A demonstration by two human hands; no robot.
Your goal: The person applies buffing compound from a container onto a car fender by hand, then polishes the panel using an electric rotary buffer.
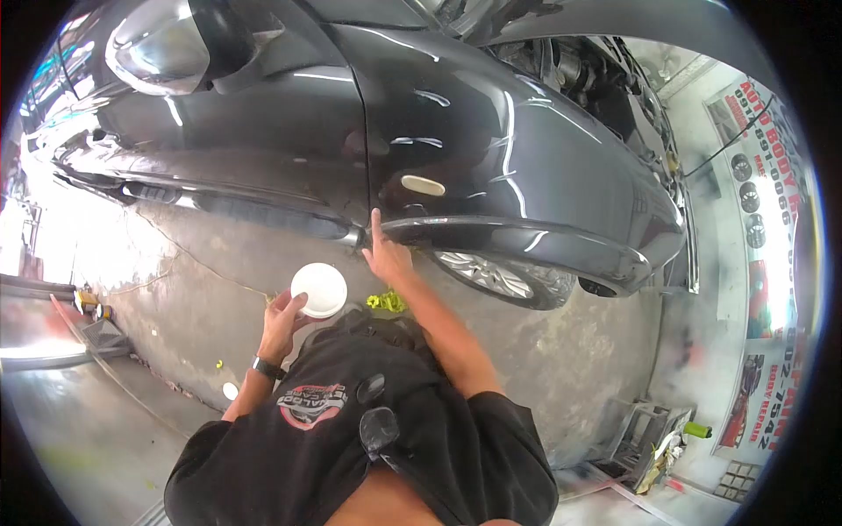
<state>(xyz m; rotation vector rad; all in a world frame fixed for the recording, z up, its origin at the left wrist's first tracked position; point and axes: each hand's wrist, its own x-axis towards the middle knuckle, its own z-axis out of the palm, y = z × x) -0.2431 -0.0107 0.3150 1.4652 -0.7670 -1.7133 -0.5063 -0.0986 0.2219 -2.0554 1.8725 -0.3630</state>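
Note:
My left hand [282,321] grips a round white lid or dish [319,291] by its edge, thumb on top, over the floor. My right hand [386,254] reaches to the dark car's front fender [456,149], index finger stretched out near the seam between door and fender, just above the wheel-arch edge. Whether the fingertip touches the paint I cannot tell. The other fingers are apart and hold nothing visible. A small pale oval marker light [423,185] sits on the fender, right of that finger.
Below the arch is the front wheel [491,273]. Yellow-green scraps [386,302] lie on the floor [202,263] near my feet. The side mirror [162,44] juts out at upper left. A metal stand [636,443] stands at lower right, by the wall with a banner [745,289].

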